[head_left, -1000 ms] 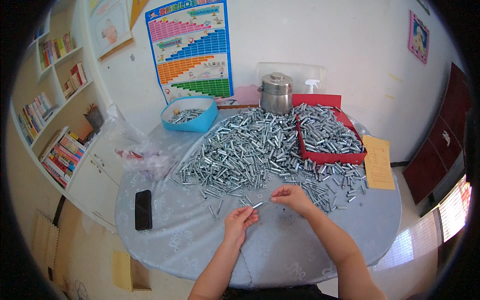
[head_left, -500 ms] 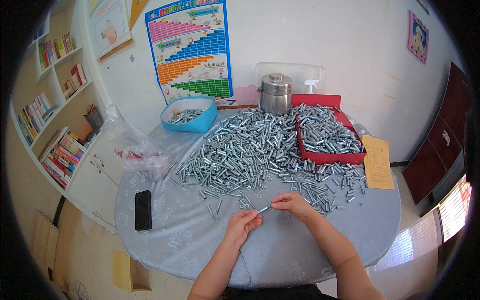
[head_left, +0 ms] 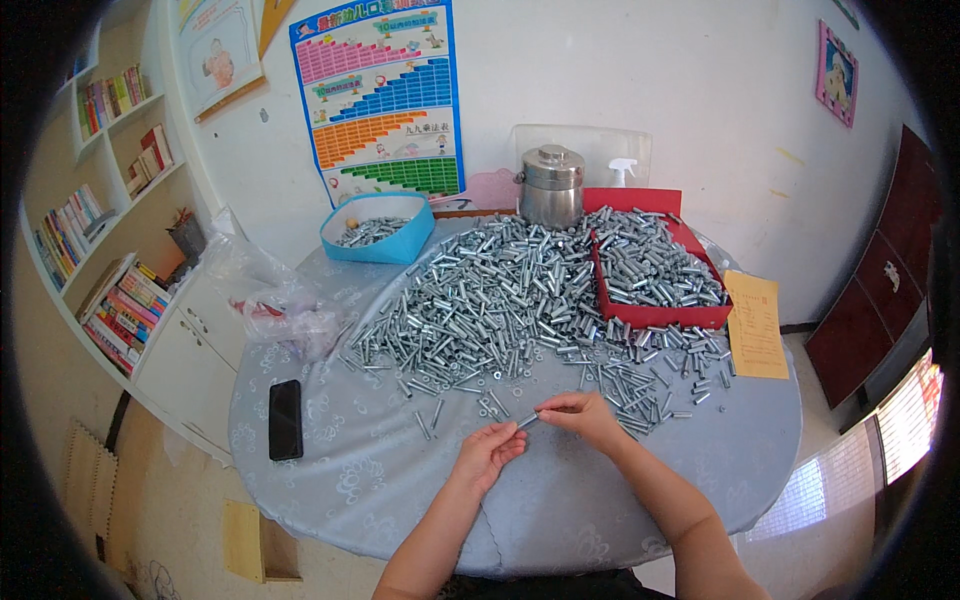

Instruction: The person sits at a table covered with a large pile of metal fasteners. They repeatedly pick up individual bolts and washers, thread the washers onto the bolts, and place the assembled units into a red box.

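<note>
Between my two hands, over the near middle of the table, is a slim silver metal bolt (head_left: 527, 421). My left hand (head_left: 489, 450) pinches its near left end between thumb and fingers. At the other end, the fingertips of my right hand (head_left: 580, 413) are closed on it; whether a small nut or washer is also between them is too small to tell. Just beyond my hands lies a large heap of silver bolts and sleeves (head_left: 480, 290), with several loose bolts and small nuts (head_left: 490, 405) at its near edge.
A red box (head_left: 665, 317) full of metal sleeves stands at the right, beside a yellow paper sheet (head_left: 757, 325). Farther back are a blue bin (head_left: 385, 247) with metal parts and a steel pot (head_left: 552, 190). A black phone (head_left: 286, 420) and plastic bag (head_left: 275, 290) lie left.
My right hand has moved slightly left and closer to my left hand, its fingers now farther along the bolt. My left hand has barely moved.
</note>
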{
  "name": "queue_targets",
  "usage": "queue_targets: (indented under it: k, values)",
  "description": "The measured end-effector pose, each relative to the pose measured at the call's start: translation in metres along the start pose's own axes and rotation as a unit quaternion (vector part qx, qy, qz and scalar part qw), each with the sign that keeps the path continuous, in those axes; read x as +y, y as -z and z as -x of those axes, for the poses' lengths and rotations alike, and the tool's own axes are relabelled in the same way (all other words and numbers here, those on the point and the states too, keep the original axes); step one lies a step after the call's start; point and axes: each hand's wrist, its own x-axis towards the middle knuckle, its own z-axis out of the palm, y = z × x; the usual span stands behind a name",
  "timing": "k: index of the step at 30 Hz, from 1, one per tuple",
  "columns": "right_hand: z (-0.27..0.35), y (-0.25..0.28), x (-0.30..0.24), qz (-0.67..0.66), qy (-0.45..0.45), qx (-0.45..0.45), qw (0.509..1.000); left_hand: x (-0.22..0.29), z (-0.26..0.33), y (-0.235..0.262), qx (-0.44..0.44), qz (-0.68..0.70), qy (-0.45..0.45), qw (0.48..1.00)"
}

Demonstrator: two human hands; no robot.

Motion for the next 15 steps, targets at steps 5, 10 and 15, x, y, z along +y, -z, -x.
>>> queue_targets:
  k: [5,10,15]
  values:
    - [0.001,-0.004,-0.004,0.004,0.004,-0.011,1.000,-0.001,0.001,-0.003,0.016,0.004,-0.016,1.000]
    - [-0.035,0.006,0.006,0.099,0.044,0.072,0.992,0.000,0.001,-0.002,0.038,0.014,-0.061,0.997]
    - [-0.077,0.009,0.017,0.337,0.104,0.126,0.927,0.004,-0.002,0.001,0.050,0.006,-0.076,0.996]
